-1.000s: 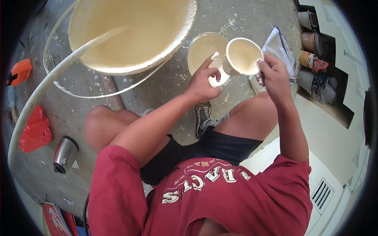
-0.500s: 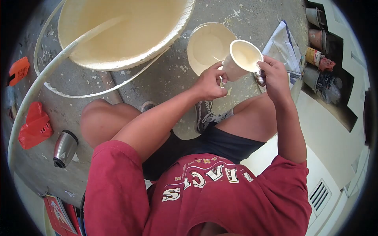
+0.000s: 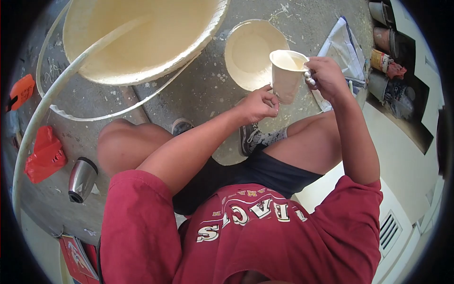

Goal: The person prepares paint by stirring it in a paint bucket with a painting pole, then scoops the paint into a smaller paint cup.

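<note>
A cream-coloured mug (image 3: pixel 286 80) stands nearly upright in the air, its rim and pale inside showing. My right hand (image 3: pixel 326 75) is closed around its handle, with whitish coating on the fingertips. Beside the mug's lower left side is my left hand (image 3: pixel 259 105), fingers curled and pinched together, their tips right at the mug's wall. What those fingers hold, if anything, I cannot tell. Behind and below the mug, on the floor, lies a round cream bowl (image 3: pixel 241 59), partly covered by the mug in this view.
A large tub (image 3: pixel 198 57) of cream liquid fills the upper left, with a pale stick (image 3: pixel 71 71) leaning out of it. A red plastic bag (image 3: pixel 46 156) and a steel tumbler (image 3: pixel 83 180) are on my left. Cloth (image 3: pixel 338 52) and several pots (image 3: pixel 385 40) line the right.
The mug has gone from tilted, its mouth facing me, to nearly upright. My left hand has slid down along its side, while my right keeps the handle.
</note>
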{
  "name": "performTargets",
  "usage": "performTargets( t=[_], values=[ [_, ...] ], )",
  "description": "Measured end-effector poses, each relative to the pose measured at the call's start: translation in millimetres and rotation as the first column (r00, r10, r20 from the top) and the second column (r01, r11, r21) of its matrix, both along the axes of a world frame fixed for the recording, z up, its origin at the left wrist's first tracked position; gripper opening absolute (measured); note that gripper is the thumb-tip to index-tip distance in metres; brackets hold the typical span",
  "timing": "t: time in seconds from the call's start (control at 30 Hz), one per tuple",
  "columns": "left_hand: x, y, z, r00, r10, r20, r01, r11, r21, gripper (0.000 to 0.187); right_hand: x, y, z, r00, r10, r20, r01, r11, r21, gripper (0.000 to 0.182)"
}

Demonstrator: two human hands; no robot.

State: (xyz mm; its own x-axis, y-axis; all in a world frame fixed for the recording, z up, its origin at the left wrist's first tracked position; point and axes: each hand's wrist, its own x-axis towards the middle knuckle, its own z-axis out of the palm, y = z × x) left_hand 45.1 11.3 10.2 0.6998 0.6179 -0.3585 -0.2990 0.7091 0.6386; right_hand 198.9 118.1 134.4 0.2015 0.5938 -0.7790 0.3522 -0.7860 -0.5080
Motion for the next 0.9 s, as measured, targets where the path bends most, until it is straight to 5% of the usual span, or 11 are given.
performTargets(
  t=[0.9],
  values=[
    [-6,-8,30,0.988,-0.048,0.149,0.105,0.91,-0.401,0.005,-6,23,-23,1.0,0.023,-0.016,-0.024,0.997,-0.072,0.01]
  ],
)
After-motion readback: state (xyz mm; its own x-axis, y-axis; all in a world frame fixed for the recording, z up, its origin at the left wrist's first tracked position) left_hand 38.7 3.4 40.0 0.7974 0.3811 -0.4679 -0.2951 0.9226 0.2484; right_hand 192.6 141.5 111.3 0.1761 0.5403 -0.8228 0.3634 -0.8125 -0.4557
